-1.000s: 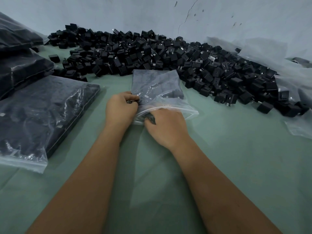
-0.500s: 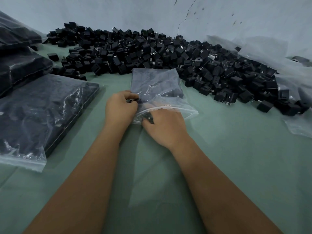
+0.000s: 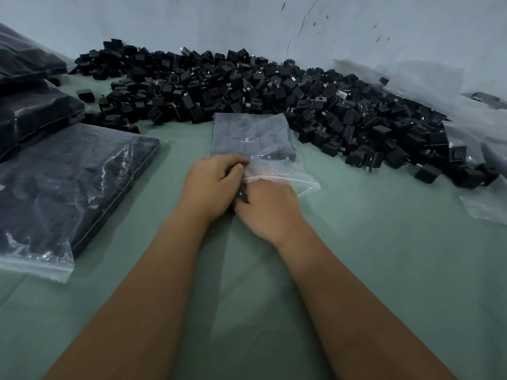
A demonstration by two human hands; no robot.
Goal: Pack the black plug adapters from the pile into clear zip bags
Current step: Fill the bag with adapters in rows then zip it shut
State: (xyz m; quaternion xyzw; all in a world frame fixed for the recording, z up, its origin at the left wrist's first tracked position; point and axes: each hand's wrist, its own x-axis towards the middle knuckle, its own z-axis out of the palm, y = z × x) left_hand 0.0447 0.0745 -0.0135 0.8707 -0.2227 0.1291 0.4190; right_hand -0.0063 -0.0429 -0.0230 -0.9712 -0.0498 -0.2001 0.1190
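Our left hand (image 3: 212, 185) and right hand (image 3: 267, 207) meet at the mouth of the clear plastic zip bag (image 3: 252, 141) on the green table (image 3: 384, 256), both pinching its near edge, a black adapter between them. Beyond lies the pile of black plug adapters (image 3: 274, 97); filled bags (image 3: 63, 182) rest left.

A pale blue-grey wall (image 3: 384, 28) rises behind the green-covered bench (image 3: 384, 256). A thin crack (image 3: 300, 26) runs down it. Light is dim.
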